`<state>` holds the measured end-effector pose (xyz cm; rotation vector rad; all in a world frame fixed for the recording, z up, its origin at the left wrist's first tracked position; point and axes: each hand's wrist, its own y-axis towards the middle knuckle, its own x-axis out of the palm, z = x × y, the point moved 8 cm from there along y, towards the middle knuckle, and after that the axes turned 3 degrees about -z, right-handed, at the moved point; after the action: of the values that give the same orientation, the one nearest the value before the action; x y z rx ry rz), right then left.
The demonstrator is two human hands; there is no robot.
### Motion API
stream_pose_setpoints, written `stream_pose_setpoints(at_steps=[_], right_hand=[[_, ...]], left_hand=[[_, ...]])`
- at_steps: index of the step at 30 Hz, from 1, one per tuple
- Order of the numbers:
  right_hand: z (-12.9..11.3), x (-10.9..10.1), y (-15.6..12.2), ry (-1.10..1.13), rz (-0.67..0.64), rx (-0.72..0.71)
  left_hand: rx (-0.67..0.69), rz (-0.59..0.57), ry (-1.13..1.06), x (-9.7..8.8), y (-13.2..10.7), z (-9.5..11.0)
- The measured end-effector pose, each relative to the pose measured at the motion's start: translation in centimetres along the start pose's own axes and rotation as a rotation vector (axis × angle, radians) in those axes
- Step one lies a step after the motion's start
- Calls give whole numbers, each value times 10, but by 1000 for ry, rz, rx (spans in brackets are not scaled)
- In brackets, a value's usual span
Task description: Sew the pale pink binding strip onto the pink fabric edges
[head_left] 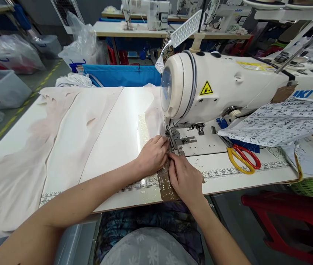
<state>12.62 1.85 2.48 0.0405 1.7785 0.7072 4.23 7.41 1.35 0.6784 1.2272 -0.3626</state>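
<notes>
A white sewing machine [228, 84] stands over the table, its presser foot and needle area [169, 132] just beyond my fingers. Curled in a pinch, my left hand [154, 154] is at the left of the needle plate [189, 141]. My right hand [185, 178] is closed too, thumb and forefinger together at the plate's front edge. Whatever lies between the fingers of either hand is hidden. A pale pink fabric piece [154, 116] lies behind my left hand and reaches to the needle area. Brown tape [167, 184] covers the tabletop under my hands.
Pale pink fabric panels [65, 136] spread over the table's left side. Scissors with red and yellow handles [243, 158] lie at right, beside a printed paper sheet [283, 117]. A blue cloth bin [126, 75] is behind the table, a red stool [291, 221] at lower right.
</notes>
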Motion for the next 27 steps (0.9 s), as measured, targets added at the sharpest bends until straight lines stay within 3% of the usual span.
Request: stream_pose_setpoints(at_steps=[9,15,18,23,27], right_hand=[[-8,11,9,-181,-81,62],[-3,1,-4,-53,-82,85],[14,-9,-17,6,-53,139],[69,-16,-22,-80,-77,339],[91,-25,-21,4,38,327]], left_hand=[[-67,27,-27,3,5,-17],[-5,75,17,-3,5,-22],[57,156,44,-14,2,-18],[216,309,-2,-29,1,-1],[274,258,-18,-22,3,7]])
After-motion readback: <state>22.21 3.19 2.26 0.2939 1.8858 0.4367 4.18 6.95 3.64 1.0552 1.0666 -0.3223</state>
